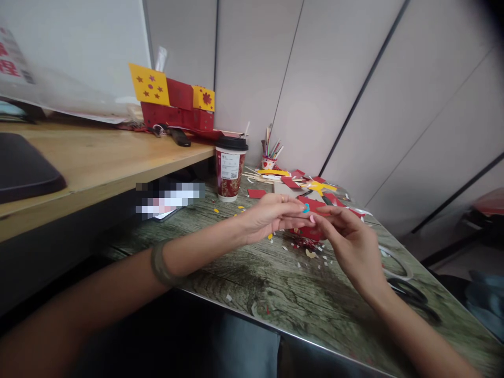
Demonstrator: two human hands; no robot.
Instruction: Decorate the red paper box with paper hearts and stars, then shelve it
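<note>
Above the table, my left hand (270,216) is closed, with a small blue piece (306,208) pinched at its fingertips. Facing it, my right hand (354,244) has its thumb and fingers closed around a tiny pink piece (312,218), which also touches the tip of a left finger. What either piece is made of is too small to tell. Behind and below the fingertips lies a red paper item (309,232), partly hidden by both hands. Paper scraps (311,254) are scattered under them.
A lidded paper cup (229,181) stands left of my hands, near a lit phone (173,202). Black-handled scissors (409,294) and a roll of tape (397,262) lie right. Farther back are red card pieces (256,193) and a pen cup (268,163). A raised wooden shelf (157,163) borders the left.
</note>
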